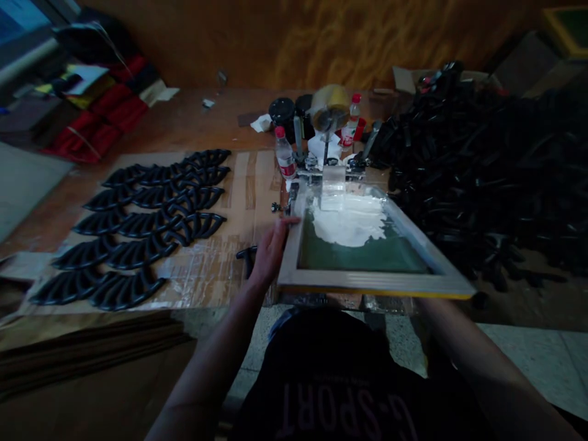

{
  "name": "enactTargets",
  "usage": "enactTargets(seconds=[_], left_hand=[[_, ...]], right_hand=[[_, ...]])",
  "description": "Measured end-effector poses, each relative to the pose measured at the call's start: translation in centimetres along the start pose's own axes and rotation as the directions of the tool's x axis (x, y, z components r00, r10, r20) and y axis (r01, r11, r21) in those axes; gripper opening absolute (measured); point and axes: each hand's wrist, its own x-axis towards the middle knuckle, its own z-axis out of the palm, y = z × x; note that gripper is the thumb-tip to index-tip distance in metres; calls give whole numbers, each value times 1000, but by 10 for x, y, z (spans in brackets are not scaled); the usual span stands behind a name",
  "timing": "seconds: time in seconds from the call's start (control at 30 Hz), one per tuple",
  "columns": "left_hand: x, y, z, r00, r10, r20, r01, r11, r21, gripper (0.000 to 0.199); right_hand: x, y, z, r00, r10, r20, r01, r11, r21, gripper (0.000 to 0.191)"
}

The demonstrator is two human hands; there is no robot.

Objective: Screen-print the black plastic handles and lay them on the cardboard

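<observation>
A screen frame (367,280) with green mesh stands in front of me, its near edge lifted. White paste (349,222) covers the far part of the mesh, and a clear blade-like piece (333,187) rests at its back. My left hand (271,248) is at the frame's left side, one finger stretched towards its edge; whether it grips anything is unclear. Beside that hand lies a black curved part (248,258). My right forearm reaches under the frame's right side, and the frame hides the hand.
Rows of black curved parts (142,223) lie on cardboard at the left. A large heap of black parts (482,165) fills the right. Bottles (285,156) and dark jars (281,111) stand behind the frame. Red bundles (110,113) are at the back left.
</observation>
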Motion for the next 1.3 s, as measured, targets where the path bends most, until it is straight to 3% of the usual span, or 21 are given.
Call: enactTargets(seconds=[0.07, 0.13, 0.23, 0.3, 0.37, 0.43, 0.5, 0.63, 0.73, 0.8, 0.87, 0.93, 1.03, 1.1, 1.2, 1.3], left_hand=[[-13, -24, -2, 993, -118, 25, 116, 990, 80, 51], [-21, -53, 2, 975, -217, 47, 212, 973, 93, 57], [-20, -93, 9, 954, -296, 50, 288, 950, 119, 66], [-17, -112, 12, 955, -293, 36, 284, 945, 160, 65], [-14, -123, 12, 958, -283, 42, 271, 944, 189, 62], [-12, -129, 11, 961, -273, 49, 257, 943, 209, 61], [-13, -130, 10, 964, -264, 40, 249, 942, 224, 59], [-14, -126, 11, 962, -275, 6, 268, 943, 199, 56], [-14, -122, 12, 952, -307, -12, 305, 938, 168, 57], [-14, -121, 12, 949, -315, -14, 313, 936, 162, 56], [-13, -120, 12, 952, -307, -10, 304, 939, 161, 57], [-13, -119, 11, 956, -292, -3, 288, 943, 165, 57], [-14, -116, 11, 957, -288, 26, 279, 943, 183, 59], [-14, -113, 11, 955, -294, 42, 281, 941, 188, 60], [-15, -102, 8, 949, -306, 71, 293, 944, 152, 65], [-15, -78, 4, 943, -319, 98, 313, 947, 70, 70]], right_hand=[[13, 31, -10, 995, 96, -36, -96, 995, -10, 45], [33, 39, -17, 983, 163, -80, -162, 987, 20, 37], [69, 8, -21, 995, 89, -46, -84, 991, 108, 49], [88, -24, -19, 997, -30, 68, 21, 991, 133, 55], [97, -51, -14, 973, -83, 215, 58, 991, 121, 45], [91, -65, -8, 933, -104, 346, 76, 993, 94, 29], [73, -70, -4, 896, -183, 404, 157, 983, 98, 17], [33, -61, -13, 793, -482, 373, 418, 876, 242, 17], [29, -55, -23, 713, -595, 371, 475, 799, 368, 15], [35, -55, -23, 739, -567, 363, 434, 813, 387, 11], [36, -60, -18, 818, -481, 316, 378, 863, 334, 11], [27, -65, -11, 858, -445, 255, 380, 886, 266, 18], [9, -69, -9, 820, -519, 242, 461, 849, 260, 24], [9, -69, -12, 808, -530, 258, 451, 837, 310, 22], [40, -68, -19, 885, -395, 245, 305, 891, 336, 31], [87, -55, -28, 960, -157, 234, 93, 960, 264, 53]])
